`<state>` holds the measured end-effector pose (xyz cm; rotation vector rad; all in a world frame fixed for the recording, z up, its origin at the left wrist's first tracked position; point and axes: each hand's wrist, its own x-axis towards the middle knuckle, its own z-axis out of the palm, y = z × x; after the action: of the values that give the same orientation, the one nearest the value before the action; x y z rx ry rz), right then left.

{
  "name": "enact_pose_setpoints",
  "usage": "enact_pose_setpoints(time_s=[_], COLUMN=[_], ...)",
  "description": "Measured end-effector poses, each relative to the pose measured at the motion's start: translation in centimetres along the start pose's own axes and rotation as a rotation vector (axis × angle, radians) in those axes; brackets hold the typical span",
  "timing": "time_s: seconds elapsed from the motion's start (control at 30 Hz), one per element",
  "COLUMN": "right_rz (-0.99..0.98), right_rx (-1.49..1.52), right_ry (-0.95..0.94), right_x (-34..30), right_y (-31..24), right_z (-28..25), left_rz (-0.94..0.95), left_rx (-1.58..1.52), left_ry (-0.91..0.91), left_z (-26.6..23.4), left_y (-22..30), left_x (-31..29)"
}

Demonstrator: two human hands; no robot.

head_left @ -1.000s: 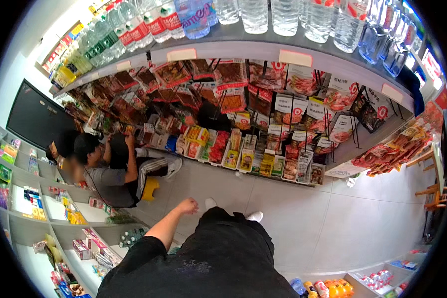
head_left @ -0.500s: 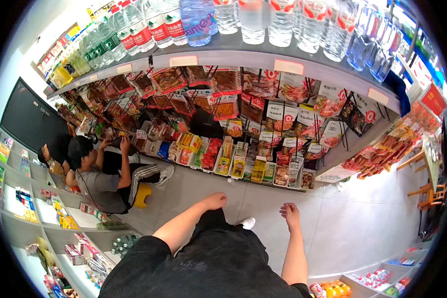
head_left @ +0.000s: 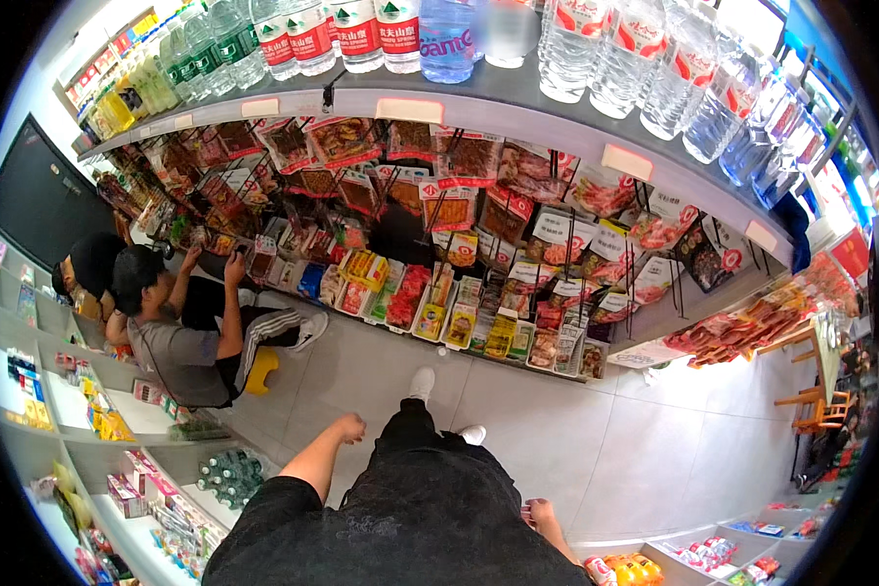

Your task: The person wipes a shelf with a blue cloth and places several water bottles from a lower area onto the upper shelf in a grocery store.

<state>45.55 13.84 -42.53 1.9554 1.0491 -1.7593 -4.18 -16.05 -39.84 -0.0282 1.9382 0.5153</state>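
Left hand (head_left: 347, 428) half-curled by the trousers (head_left: 405, 454), no item visible, tightness unclear. Right hand (head_left: 535, 510) partly behind the shirt (head_left: 381, 542); can't tell its grip. Orange bottles (head_left: 644, 566) nearest it. Yellow packets (head_left: 501, 335) line the display rack's (head_left: 527, 127) lower front edge, probably for reach; pouches (head_left: 561, 234) hang face-out.

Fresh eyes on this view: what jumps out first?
Probably the row of water bottles on the dark shelf across the top. Below it hang red-and-white snack packets, around the middle. At left, a person in a grey shirt sits low, facing the display.
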Motion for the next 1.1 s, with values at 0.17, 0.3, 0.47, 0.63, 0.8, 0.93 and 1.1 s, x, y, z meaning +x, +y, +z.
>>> enact_pose_setpoints(time_s=[0.17,0.3,0.47,0.63,0.8,0.93,1.1], right_rz=[-0.051,-0.250,-0.539,-1.078,-1.670,-1.823,-2.018], right_rx=[0.019,-0.022,-0.050,-0.272,-0.285,-0.324,-0.405], right_ry=[-0.009,-0.030,-0.072,0.148,0.192,0.297,0.488], right_x=[-0.3,0.4,-2.2,-12.3,-30.4,-43.0,-51.3], right_y=[-3.9,-10.3,-21.7,-36.3,-48.2,-54.9,-60.3], right_z=[1.8,4.1,6.4,6.0,5.8,8.0,11.1], left_rz=[0.060,0.217,0.688,1.112,1.520,1.642,1.860], left_rx=[0.097,0.178,0.257,0.038,-0.144,-0.140,-0.150], left_ry=[-0.128,-0.177,-0.084,0.085,0.121,0.174,0.379], left_z=[1.0,1.2,-2.3,-7.4,-11.8,-14.1,-15.5], left_y=[3.2,8.5,20.0,35.3,46.1,51.2,56.2], left_x=[0.6,1.7,-1.0,-9.7,-21.0,-27.0,-30.9])
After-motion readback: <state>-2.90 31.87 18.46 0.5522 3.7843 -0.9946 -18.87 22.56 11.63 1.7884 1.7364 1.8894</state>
